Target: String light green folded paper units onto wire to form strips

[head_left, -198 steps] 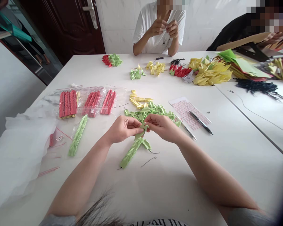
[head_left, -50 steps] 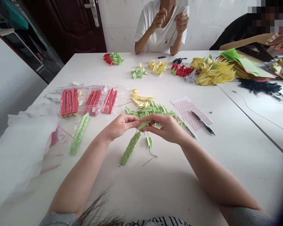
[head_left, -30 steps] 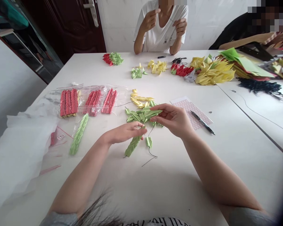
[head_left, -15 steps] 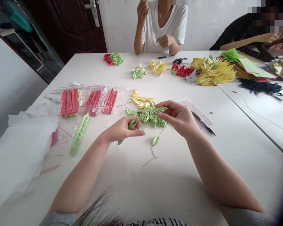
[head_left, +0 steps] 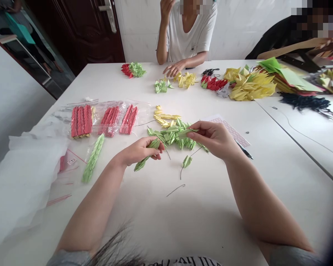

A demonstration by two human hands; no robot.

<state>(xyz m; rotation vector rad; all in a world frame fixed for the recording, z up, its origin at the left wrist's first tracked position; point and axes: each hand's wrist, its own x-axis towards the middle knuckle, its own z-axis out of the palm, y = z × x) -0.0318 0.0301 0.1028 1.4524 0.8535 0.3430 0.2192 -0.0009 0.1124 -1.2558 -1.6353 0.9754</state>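
- The left hand (head_left: pixel 144 151) is wrapped around a green braided strip (head_left: pixel 140 164), whose lower end pokes out below the fingers.
- The right hand (head_left: pixel 214 138) pinches a green folded piece (head_left: pixel 184 134) between thumb and fingers; a dark cord (head_left: pixel 168 141) runs between the two grips.
- Just beyond the grips lie loose green pieces (head_left: pixel 188 144).
- Beyond the left hand, leftward, clear bags (head_left: pixel 142 111) hold red braided strips (head_left: pixel 81 120); the leftmost also holds something yellow (head_left: pixel 93 112).
- Left of that hand, another green strip (head_left: pixel 93 159) touches clear plastic; whether inside, I cannot tell.
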